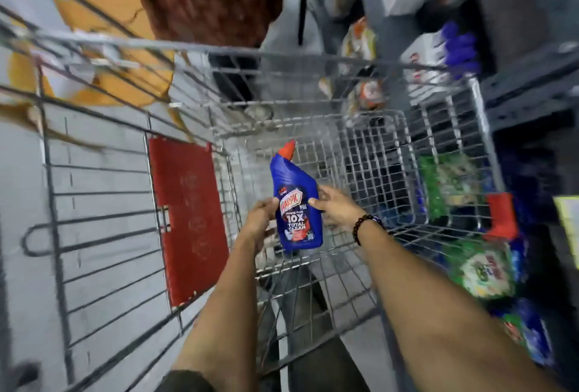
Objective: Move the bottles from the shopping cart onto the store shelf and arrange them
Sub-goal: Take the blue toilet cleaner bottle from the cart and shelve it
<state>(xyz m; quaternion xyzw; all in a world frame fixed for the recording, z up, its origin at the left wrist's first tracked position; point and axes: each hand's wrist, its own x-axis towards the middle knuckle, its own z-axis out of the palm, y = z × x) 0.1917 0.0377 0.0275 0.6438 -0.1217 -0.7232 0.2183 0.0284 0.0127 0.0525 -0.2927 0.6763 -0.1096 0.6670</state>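
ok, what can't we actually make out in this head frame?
- Shelf, head view: goods on it are motion-blurred; free space cannot be judged.
- Blue bottle: small label print is too fine and blurred to read.
- Left hand and right hand: fingers behind the bottle are hidden, so the full grip is unclear.
- Shopping cart: near end is covered by the forearms; other bottles there cannot be ruled out.

I see a blue bottle [297, 203] with a red cap held over the wire shopping cart [313, 103], my left hand [260, 216] gripping its left side and my right hand [336, 207] its right. A red flap [188, 216] hangs on the cart's left wall. Green packets [479, 269] fill the store shelf [532, 103] past the cart's right edge.
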